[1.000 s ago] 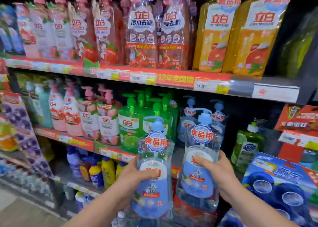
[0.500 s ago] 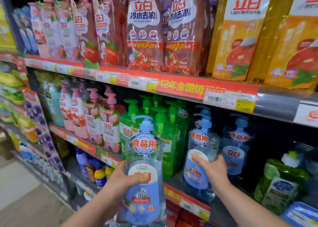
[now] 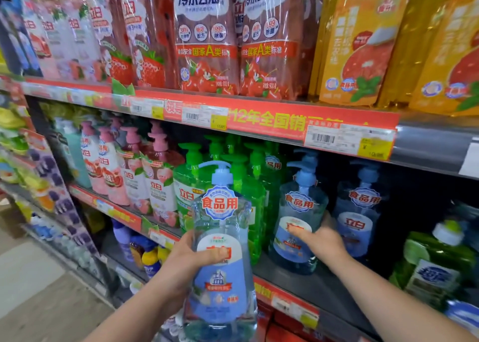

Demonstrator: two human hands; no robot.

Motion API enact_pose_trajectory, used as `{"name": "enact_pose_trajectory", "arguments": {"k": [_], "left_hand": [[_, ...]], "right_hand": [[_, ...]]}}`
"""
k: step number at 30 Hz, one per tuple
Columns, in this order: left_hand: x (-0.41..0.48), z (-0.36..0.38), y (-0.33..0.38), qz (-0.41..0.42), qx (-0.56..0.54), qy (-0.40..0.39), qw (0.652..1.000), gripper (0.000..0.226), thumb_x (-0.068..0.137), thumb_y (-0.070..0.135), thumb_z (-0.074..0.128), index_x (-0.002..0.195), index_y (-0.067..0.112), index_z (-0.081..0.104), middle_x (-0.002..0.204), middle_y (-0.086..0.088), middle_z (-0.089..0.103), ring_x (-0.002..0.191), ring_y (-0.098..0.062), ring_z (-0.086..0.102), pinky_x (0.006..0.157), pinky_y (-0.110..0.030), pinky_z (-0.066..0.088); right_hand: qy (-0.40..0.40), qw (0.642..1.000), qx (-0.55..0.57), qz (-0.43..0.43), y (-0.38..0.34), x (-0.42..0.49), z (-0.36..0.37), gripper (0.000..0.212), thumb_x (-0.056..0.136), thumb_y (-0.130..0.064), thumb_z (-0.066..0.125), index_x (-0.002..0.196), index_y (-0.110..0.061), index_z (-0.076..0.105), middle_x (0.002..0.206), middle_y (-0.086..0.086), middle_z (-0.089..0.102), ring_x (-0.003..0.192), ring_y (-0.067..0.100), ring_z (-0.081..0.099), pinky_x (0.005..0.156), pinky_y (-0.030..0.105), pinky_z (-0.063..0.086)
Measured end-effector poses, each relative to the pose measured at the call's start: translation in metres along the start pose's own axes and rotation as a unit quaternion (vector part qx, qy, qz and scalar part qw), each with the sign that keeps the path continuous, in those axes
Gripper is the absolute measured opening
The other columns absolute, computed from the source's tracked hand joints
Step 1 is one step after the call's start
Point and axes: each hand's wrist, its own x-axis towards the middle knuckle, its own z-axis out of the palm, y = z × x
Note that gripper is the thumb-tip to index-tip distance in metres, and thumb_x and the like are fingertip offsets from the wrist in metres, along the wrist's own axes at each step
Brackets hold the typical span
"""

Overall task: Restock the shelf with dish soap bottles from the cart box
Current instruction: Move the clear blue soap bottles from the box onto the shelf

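My left hand (image 3: 191,261) grips a clear blue dish soap bottle (image 3: 221,277) with a pump top, held upright in front of the middle shelf (image 3: 305,287). My right hand (image 3: 320,240) holds a second blue bottle (image 3: 298,212) around its middle; that bottle stands on the middle shelf to the right of the green bottles (image 3: 248,191). Another blue bottle (image 3: 359,212) stands just right of it, further back. The cart box is out of view.
Pink pump bottles (image 3: 134,176) fill the shelf's left part. A green bottle with a white cap (image 3: 438,261) stands at the far right. The upper shelf (image 3: 259,119) carries red and orange refill packs. Bare dark shelf surface lies in front of my right hand.
My right hand has carried its bottle forward and set it onto the middle shelf beside the green bottles. The left hand's bottle has stayed in front of the shelf. The view has come closer.
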Motion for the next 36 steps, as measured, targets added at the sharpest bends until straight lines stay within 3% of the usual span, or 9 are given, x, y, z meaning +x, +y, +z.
{"name": "enact_pose_trajectory", "arguments": {"k": [8, 12, 14, 17, 20, 24, 28, 31, 36], "left_hand": [[0.007, 0.009, 0.000, -0.006, 0.011, -0.036, 0.999, 0.064, 0.046, 0.013, 0.080, 0.105, 0.011, 0.055, 0.079, -0.005, 0.076, 0.072, -0.024, 0.073, 0.056, -0.031, 0.055], [0.009, 0.026, -0.002, -0.011, 0.002, -0.078, 0.997, 0.059, 0.047, 0.008, 0.077, 0.102, 0.009, 0.054, 0.074, -0.005, 0.076, 0.064, -0.021, 0.072, 0.050, -0.028, 0.055], [0.011, 0.039, -0.003, -0.016, -0.004, -0.106, 0.994, 0.057, 0.049, 0.006, 0.075, 0.102, 0.009, 0.054, 0.071, -0.003, 0.075, 0.061, -0.019, 0.071, 0.048, -0.026, 0.054], [0.017, 0.060, -0.007, -0.018, -0.006, -0.133, 0.991, 0.057, 0.046, 0.006, 0.075, 0.099, 0.010, 0.055, 0.070, -0.001, 0.075, 0.060, -0.016, 0.070, 0.049, -0.025, 0.053], [0.025, 0.083, -0.012, -0.017, 0.004, -0.165, 0.986, 0.060, 0.045, 0.006, 0.077, 0.100, 0.011, 0.055, 0.069, 0.003, 0.075, 0.060, -0.013, 0.070, 0.048, -0.024, 0.052], [0.034, 0.116, -0.018, -0.013, 0.029, -0.210, 0.977, 0.062, 0.048, 0.006, 0.083, 0.103, 0.014, 0.055, 0.074, 0.006, 0.076, 0.065, -0.011, 0.071, 0.052, -0.024, 0.053], [0.037, 0.146, -0.026, -0.020, 0.068, -0.241, 0.968, 0.079, 0.036, 0.026, 0.085, 0.108, 0.021, 0.053, 0.095, -0.003, 0.075, 0.083, -0.021, 0.071, 0.070, -0.039, 0.058], [0.044, 0.163, -0.033, -0.009, 0.117, -0.248, 0.962, 0.088, 0.038, 0.029, 0.084, 0.119, 0.019, 0.050, 0.110, -0.004, 0.069, 0.096, -0.021, 0.068, 0.081, -0.041, 0.057], [0.062, 0.180, -0.039, 0.010, 0.162, -0.246, 0.956, 0.097, 0.048, 0.024, 0.085, 0.134, 0.011, 0.040, 0.133, -0.009, 0.055, 0.112, -0.024, 0.059, 0.082, -0.036, 0.056]], "right_hand": [[-0.004, 1.000, -0.005, 0.005, -0.019, -0.004, 0.001, 0.064, 0.064, -0.030, 0.085, 0.119, -0.009, 0.057, 0.117, 0.009, 0.066, 0.107, 0.025, 0.062, 0.085, 0.032, 0.050], [-0.015, 0.996, -0.032, 0.084, -0.030, -0.016, -0.020, 0.039, 0.066, -0.043, 0.081, 0.072, -0.018, 0.051, 0.069, -0.005, 0.057, 0.066, 0.014, 0.054, 0.053, 0.025, 0.040], [0.016, 0.994, -0.031, 0.104, -0.036, -0.024, -0.037, 0.040, 0.071, -0.048, 0.075, 0.061, -0.017, 0.052, 0.060, 0.001, 0.054, 0.059, 0.017, 0.052, 0.050, 0.028, 0.041], [0.062, 0.988, 0.128, 0.056, -0.052, -0.037, -0.062, 0.027, 0.081, -0.035, 0.069, 0.090, -0.011, 0.061, 0.081, 0.011, 0.058, 0.077, 0.026, 0.055, 0.076, 0.048, 0.053], [-0.010, 0.967, 0.251, 0.053, -0.069, -0.058, -0.084, 0.032, 0.088, -0.037, 0.058, 0.104, -0.009, 0.059, 0.084, 0.013, 0.054, 0.072, 0.025, 0.049, 0.067, 0.041, 0.047], [-0.085, 0.986, 0.144, 0.027, -0.074, -0.080, -0.106, 0.032, 0.075, -0.057, 0.058, 0.098, -0.035, 0.057, 0.109, -0.010, 0.067, 0.096, 0.009, 0.065, 0.082, 0.036, 0.055], [-0.049, 0.992, 0.111, 0.036, -0.070, -0.086, -0.121, 0.043, 0.065, -0.032, 0.080, 0.099, -0.036, 0.053, 0.099, -0.014, 0.070, 0.090, 0.009, 0.068, 0.075, 0.040, 0.057], [-0.020, 0.995, 0.096, 0.030, -0.063, -0.084, -0.131, 0.057, 0.062, -0.017, 0.085, 0.110, -0.028, 0.056, 0.100, -0.011, 0.070, 0.087, 0.006, 0.067, 0.070, 0.027, 0.055], [0.006, 0.998, 0.068, -0.009, -0.048, -0.077, -0.133, 0.061, 0.056, -0.007, 0.086, 0.096, -0.038, 0.052, 0.105, -0.015, 0.065, 0.097, 0.007, 0.064, 0.087, 0.027, 0.051]]}}
